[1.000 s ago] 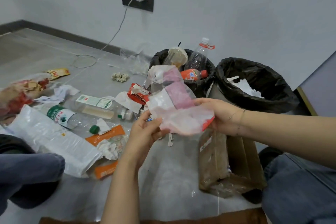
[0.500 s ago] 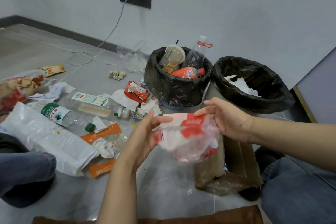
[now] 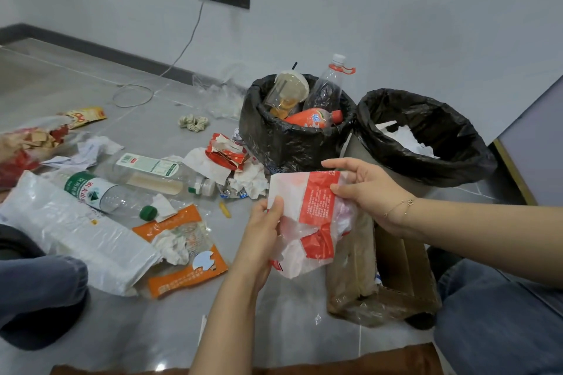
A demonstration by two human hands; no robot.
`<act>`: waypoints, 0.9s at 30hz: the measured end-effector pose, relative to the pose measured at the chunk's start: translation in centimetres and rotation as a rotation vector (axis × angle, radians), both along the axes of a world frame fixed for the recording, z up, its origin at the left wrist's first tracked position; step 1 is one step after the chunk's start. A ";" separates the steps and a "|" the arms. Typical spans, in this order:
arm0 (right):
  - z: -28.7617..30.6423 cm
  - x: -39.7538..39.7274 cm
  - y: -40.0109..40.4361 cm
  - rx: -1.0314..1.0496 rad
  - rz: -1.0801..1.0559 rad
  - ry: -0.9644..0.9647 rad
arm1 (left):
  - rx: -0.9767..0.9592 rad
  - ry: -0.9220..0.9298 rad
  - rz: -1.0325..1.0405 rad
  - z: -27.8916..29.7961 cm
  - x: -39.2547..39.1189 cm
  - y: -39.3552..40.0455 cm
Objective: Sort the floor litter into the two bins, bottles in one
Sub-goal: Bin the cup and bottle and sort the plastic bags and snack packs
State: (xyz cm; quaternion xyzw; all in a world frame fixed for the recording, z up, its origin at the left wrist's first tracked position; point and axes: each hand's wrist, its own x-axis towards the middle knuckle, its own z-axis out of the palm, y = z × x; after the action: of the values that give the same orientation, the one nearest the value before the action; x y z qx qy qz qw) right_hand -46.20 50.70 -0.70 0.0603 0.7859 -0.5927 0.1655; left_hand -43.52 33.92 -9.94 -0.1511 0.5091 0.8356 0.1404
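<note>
Holding a crumpled red-and-white plastic bag (image 3: 307,216) up above the floor, both hands are on it: the left hand (image 3: 262,231) pinches the bag's left edge between thumb and fingers, and the right hand (image 3: 370,189) grips the top right corner, fingers curled over the red printed panel. The bag hangs in the air just in front of the two bins, its lower end drooping beside a brown cardboard box (image 3: 380,271) that lies on the floor under the right wrist.

Room to move: a bare stretch of grey floor (image 3: 274,326) lies below the hands, and the left side is crowded with litter. The left bin (image 3: 289,143), black-lined, stands just beyond the bag and is packed at the rim with a clear bottle (image 3: 327,90), an orange bottle (image 3: 313,117) and a plastic cup (image 3: 288,91). The right bin (image 3: 451,158), touching it, shows white paper low inside with plenty of open mouth, and sits close above the right hand.

On the floor to the left lie a green-capped water bottle (image 3: 100,195), a white-labelled bottle (image 3: 161,173), orange wrappers (image 3: 182,253), a large white plastic bag (image 3: 70,231) and crumpled tissue (image 3: 248,183). The held bag is thin and translucent, wrinkled, with red blocks carrying small white print.
</note>
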 end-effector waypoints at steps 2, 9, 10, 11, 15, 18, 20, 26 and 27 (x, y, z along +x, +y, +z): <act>-0.1 0.0 -0.4 0.004 -0.046 -0.022 | -0.022 0.042 -0.011 -0.1 0.0 0.1; -1.0 0.7 -0.1 0.040 0.023 -0.282 | -0.048 0.129 0.177 0.3 -0.1 0.2; -1.3 0.8 0.0 0.094 0.051 -0.291 | -0.054 0.133 0.172 0.4 0.0 0.2; -1.4 0.9 0.1 0.124 0.058 -0.287 | -0.059 0.136 0.159 0.5 0.0 0.3; -1.4 0.7 0.1 0.171 0.049 -0.203 | -0.111 0.142 0.052 0.7 0.1 0.1; -0.9 0.4 0.3 0.116 0.075 -0.153 | -0.151 0.156 -0.016 0.5 -0.1 -1.0; -0.7 0.1 0.3 0.007 0.111 -0.158 | -0.118 0.194 -0.021 0.7 -0.1 -1.8; -0.6 -0.6 0.3 -0.264 0.143 -0.237 | 0.184 0.160 0.056 1.0 -0.3 -3.3; -0.4 -0.6 0.4 -0.208 0.165 -0.197 | 0.266 0.143 0.066 0.9 -0.4 -3.6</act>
State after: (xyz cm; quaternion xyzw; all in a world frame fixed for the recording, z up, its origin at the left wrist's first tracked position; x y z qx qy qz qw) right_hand -46.81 51.13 -1.13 0.0359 0.7025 -0.6466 0.2951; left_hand -43.94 30.35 -9.08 -0.0879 0.3975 0.9084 0.0951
